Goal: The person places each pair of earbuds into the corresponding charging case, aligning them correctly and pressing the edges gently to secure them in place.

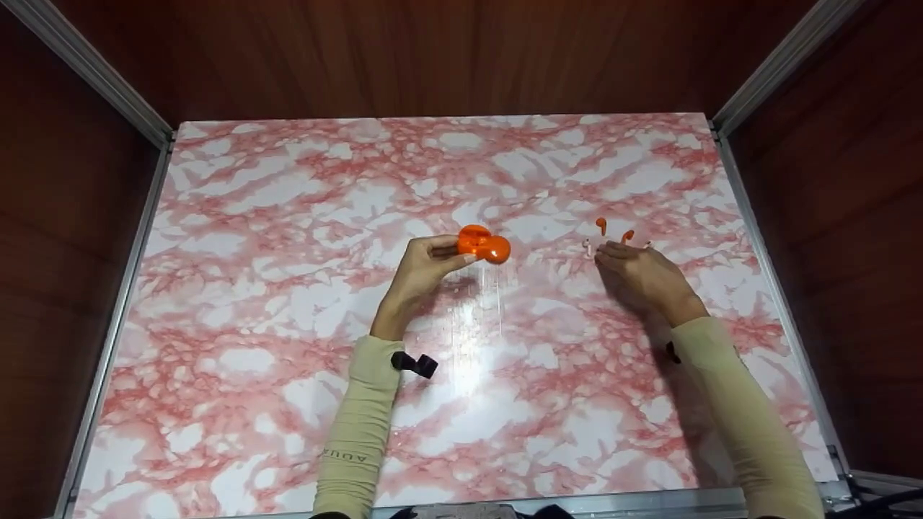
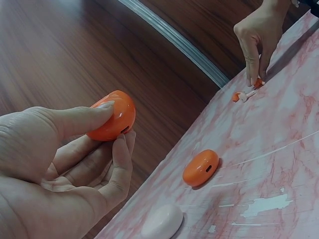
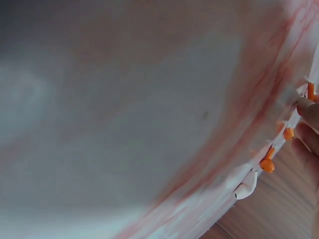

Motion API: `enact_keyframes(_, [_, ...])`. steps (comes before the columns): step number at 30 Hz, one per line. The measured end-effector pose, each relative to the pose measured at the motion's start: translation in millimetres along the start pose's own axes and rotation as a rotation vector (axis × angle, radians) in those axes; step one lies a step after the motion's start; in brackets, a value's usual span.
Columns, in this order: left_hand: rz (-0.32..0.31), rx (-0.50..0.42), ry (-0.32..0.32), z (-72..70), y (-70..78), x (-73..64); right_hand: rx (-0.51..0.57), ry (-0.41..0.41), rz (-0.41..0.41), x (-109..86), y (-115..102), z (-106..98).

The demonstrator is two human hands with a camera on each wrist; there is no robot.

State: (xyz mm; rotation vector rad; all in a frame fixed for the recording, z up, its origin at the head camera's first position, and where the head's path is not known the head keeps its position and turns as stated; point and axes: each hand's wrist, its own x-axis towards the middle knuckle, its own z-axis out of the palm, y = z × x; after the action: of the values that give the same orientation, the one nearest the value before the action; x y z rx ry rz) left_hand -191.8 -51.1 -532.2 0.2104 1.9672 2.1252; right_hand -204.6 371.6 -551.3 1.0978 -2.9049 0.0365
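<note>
My left hand (image 1: 427, 268) grips an orange earbud case (image 2: 114, 119) between thumb and fingers, raised off the table. From above, a darker recess shows in it. Below it in the left wrist view, a second orange case (image 2: 201, 168) and a white case (image 2: 162, 222) lie on the tabletop. At the right, my right hand (image 1: 645, 274) reaches down, its fingertips pinching an orange earbud (image 3: 311, 91) at table level. Beside those fingers are further orange earbuds (image 1: 601, 225) (image 3: 267, 165) and a white earbud (image 3: 246, 186).
The tabletop (image 1: 288, 404) has a red and white marbled pattern. Dark wood panels (image 1: 447, 58) with metal edge rails (image 1: 122, 288) enclose its back and sides. Light shines off the surface in the middle.
</note>
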Motion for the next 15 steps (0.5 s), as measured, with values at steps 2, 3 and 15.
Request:
enact_keyframes(2, [0.01, 0.007, -0.01, -0.2, -0.2, 0.1, -0.005, 0.019, -0.018, 0.3, 0.7, 1.0])
enact_keyframes(3, [0.012, 0.008, -0.013, -0.2, -0.2, 0.0, -0.002, 0.032, -0.024, 0.6, 0.9, 1.5])
enact_keyframes(15, [-0.004, 0.015, 0.009, 1.6, 2.9, -2.5, 0.007, 0.109, -0.039, 6.6, -0.1, 5.0])
